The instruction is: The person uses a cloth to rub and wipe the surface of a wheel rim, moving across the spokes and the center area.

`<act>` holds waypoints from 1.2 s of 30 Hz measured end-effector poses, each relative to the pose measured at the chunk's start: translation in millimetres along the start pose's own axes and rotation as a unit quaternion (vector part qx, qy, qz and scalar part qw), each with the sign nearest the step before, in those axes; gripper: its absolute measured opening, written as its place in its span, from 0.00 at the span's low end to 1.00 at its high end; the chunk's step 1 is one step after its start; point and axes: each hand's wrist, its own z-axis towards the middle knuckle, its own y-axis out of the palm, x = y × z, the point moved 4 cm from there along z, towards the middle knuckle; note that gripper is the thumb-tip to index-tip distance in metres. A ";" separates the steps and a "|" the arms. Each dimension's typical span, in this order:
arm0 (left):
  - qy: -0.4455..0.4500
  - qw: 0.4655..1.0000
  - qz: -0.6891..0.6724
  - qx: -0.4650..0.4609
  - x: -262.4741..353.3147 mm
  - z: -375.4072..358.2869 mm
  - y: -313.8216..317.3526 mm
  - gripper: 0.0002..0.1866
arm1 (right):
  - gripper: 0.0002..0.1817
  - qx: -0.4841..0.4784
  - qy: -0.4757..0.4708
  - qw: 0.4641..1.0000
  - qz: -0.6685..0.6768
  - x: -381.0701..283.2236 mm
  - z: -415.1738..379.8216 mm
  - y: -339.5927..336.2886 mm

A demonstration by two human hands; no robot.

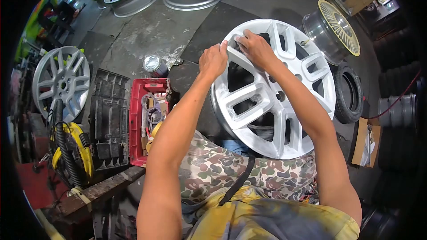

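Observation:
A white-and-silver alloy wheel rim [249,122] with paired spokes lies tilted before me, its near edge against my camouflage-trousered lap. At its upper left edge, my left hand [214,60] is closed on the outer lip, with the thumb up on the face. Close beside it, my right hand [257,50] presses bent fingers into a spoke recess near the top of the rim. Those fingertips are pinched together; what is between them, if anything, is hidden. Grey, dusty-looking patches mark the spokes on the left.
A red toolbox [134,122] with tape rolls and small items stands left, beside a metal can [154,65]. Further left are another silver rim [62,82] and a black hose [62,142]. A gold-faced rim [336,29], a tyre [348,93] and a cardboard box [361,144] stand right.

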 end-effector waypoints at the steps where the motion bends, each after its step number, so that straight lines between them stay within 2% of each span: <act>1: -0.006 1.000 -0.002 -0.001 -0.2 -0.5 0.5 0.32 | 0.11 -0.046 -0.006 0.999 -0.011 -0.8 -2.0 -0.3; 5: -0.001 1.000 0.009 -0.006 -0.8 -0.2 -0.3 0.31 | 0.12 -0.013 0.009 1.000 0.021 -6.5 3.3 -6.1; 7: 0.006 1.000 0.004 0.003 -2.3 -1.7 1.8 0.32 | 0.13 0.060 -0.001 0.998 0.006 -6.5 6.4 1.1; 9: 0.012 1.000 -0.006 0.017 -3.2 2.8 -0.5 0.32 | 0.13 0.048 -0.013 0.999 -0.004 -3.7 7.8 0.9; 12: 0.027 0.999 -0.002 0.017 -3.2 2.3 4.4 0.33 | 0.15 -0.044 -0.074 0.996 -0.027 -3.3 3.2 -6.3; 13: 0.021 1.000 0.001 0.007 -4.1 2.5 4.6 0.33 | 0.13 -0.142 -0.053 0.988 -0.039 -3.2 -1.8 -6.3; 15: 0.012 1.000 0.003 0.002 -4.3 3.3 2.5 0.33 | 0.13 -0.073 -0.031 0.996 -0.036 -7.8 -11.9 -22.0; 16: 0.009 1.000 0.000 0.005 -3.2 2.2 1.9 0.33 | 0.13 -0.076 -0.035 0.996 -0.035 -5.9 -16.0 -17.7; 18: 0.005 1.000 0.002 0.003 -6.0 -0.5 1.8 0.33 | 0.11 0.006 0.007 0.999 -0.046 -3.6 -25.5 -14.6; 19: 0.007 1.000 0.001 0.006 -6.3 1.2 2.5 0.32 | 0.11 0.008 0.010 0.999 -0.046 -3.2 -22.5 -12.5; 24: 0.003 1.000 0.007 0.005 -4.7 1.3 -0.7 0.32 | 0.12 0.059 -0.054 0.996 -0.050 -13.1 10.0 -1.4; 28: 0.007 1.000 -0.014 0.014 -5.1 -1.5 2.5 0.33 | 0.13 -0.006 -0.001 0.998 -0.056 -5.4 -9.8 -9.6; 31: 0.008 1.000 -0.020 0.014 -5.6 0.7 2.1 0.35 | 0.11 0.003 0.012 0.998 -0.055 -2.5 -10.5 -7.7; 34: -0.013 1.000 -0.017 0.020 -11.3 2.9 4.3 0.36 | 0.10 0.082 0.077 0.993 0.043 -3.4 15.2 8.1; 36: -0.024 0.999 -0.022 0.026 -13.7 4.7 2.9 0.37 | 0.10 0.060 0.056 0.994 0.076 -12.0 13.2 9.4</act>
